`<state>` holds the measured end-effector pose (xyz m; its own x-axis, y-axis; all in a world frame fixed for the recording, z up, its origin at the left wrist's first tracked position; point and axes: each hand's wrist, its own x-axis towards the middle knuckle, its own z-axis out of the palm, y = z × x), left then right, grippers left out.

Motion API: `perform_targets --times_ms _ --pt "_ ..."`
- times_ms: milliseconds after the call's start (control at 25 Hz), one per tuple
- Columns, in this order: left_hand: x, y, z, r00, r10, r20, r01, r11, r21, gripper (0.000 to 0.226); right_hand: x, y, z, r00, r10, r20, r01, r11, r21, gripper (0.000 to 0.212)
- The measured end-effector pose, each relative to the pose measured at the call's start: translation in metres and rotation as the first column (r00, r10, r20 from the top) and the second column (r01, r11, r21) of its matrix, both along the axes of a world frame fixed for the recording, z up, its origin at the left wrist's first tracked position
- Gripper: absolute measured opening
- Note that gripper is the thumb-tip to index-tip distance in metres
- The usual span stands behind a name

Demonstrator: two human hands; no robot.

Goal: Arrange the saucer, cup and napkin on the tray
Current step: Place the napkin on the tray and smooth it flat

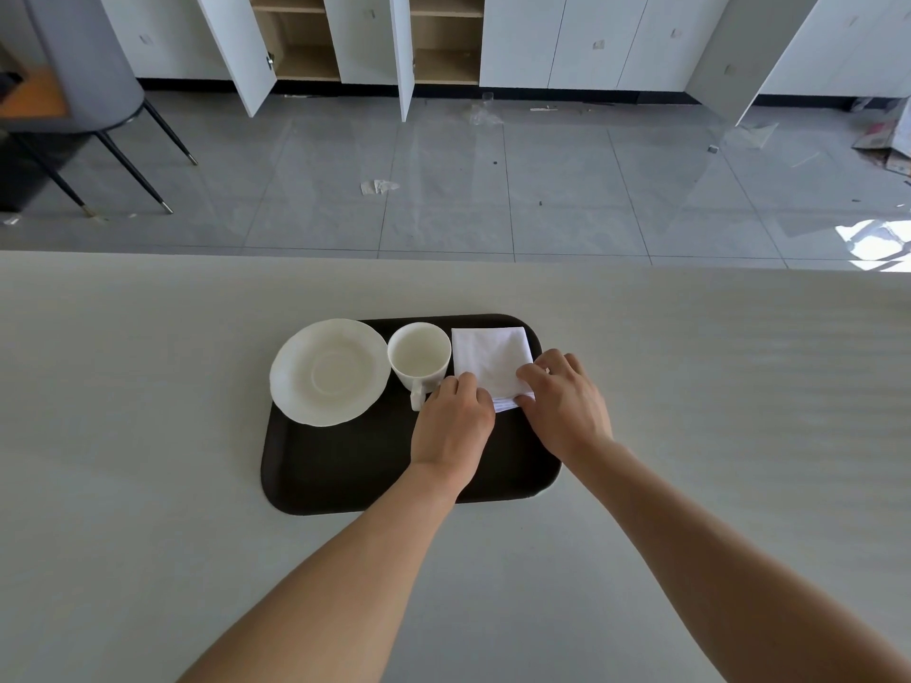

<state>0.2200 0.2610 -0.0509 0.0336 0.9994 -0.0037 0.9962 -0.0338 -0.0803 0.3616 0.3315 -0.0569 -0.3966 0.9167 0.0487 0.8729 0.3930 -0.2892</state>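
A dark brown tray [345, 465] lies on the pale table. A white saucer [329, 372] rests on the tray's far left corner, overhanging its left rim. A white cup [419, 356] stands upright just right of the saucer, its handle pointing toward me. A folded white napkin [490, 359] lies on the tray's far right corner. My left hand [451, 421] grips the napkin's near left corner, beside the cup handle. My right hand [567, 401] pinches the napkin's near right corner. Both hands cover the napkin's near edge.
The pale table [148, 436] ends at a far edge beyond the tray, with grey tiled floor behind. White cabinets with open doors [404, 51] line the back wall. A chair with dark legs [98, 115] stands at the far left.
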Motion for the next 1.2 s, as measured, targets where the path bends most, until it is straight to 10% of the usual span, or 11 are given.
perform_targets --times_ms 440,1200 --pt "0.003 -0.001 0.001 0.997 0.022 0.072 -0.023 1.000 0.014 0.004 -0.002 0.001 -0.004 0.999 0.009 -0.031 -0.008 0.999 0.032 0.020" --pt "0.004 -0.007 0.001 0.991 -0.013 0.135 0.024 0.997 -0.077 0.057 -0.002 -0.006 0.005 0.999 -0.034 0.039 0.034 0.999 -0.014 0.039"
